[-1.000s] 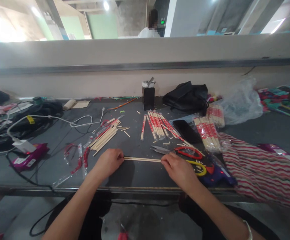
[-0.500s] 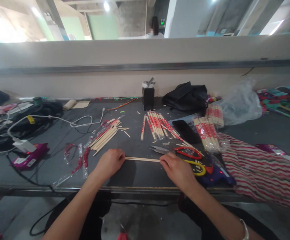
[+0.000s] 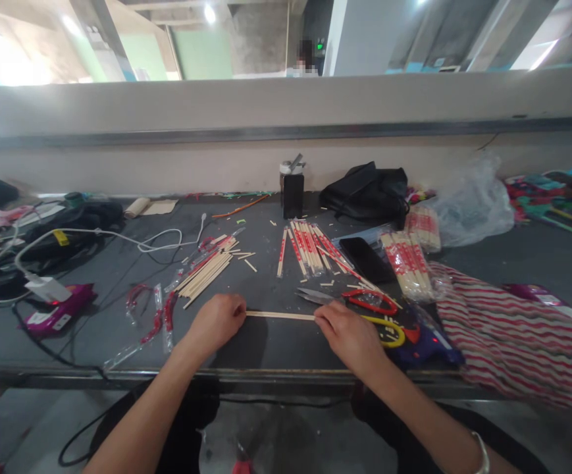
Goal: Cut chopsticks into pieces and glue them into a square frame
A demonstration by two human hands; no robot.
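A pair of pale wooden chopsticks (image 3: 280, 315) lies level between my hands, just over the dark tabletop. My left hand (image 3: 221, 318) pinches the left end, its fingers curled. At the right end, my right hand (image 3: 347, 329) grips with thumb and fingers together. Beside the right hand are scissors with red handles (image 3: 370, 301) and a yellow loop handle (image 3: 389, 331), partly behind the fingers. Unwrapped chopsticks (image 3: 204, 280) lie in a pile beyond my left hand. Chopsticks in red-printed wrappers (image 3: 310, 247) are spread farther back, near the middle.
Torn wrappers (image 3: 157, 319) lie left of my left arm. A black phone (image 3: 364, 257), bundled chopsticks (image 3: 407, 263) and striped cloth (image 3: 507, 329) are at the right. A black box (image 3: 293, 195) and black bag (image 3: 367, 191) stand behind. A white cable (image 3: 118, 232) crosses the left side.
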